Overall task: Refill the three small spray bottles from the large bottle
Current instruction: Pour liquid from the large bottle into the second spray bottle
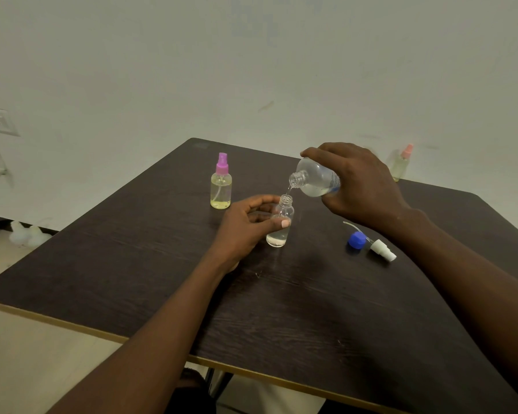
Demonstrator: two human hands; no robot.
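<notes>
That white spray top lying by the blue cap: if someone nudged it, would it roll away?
Probably a little: the white spray top is round and lies on its side. Its thin tube looks bendy and may curb the roll. Small plastic, so likely light.

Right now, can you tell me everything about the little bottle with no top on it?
The little bottle is clear, plastic-looking, with rounded shoulders and a ridged open neck. It stands upright on the dark table, with a little clear liquid at its bottom. The left hand holds its middle between thumb and fingers. A thin stream from the tilted large bottle falls into its neck.
</notes>
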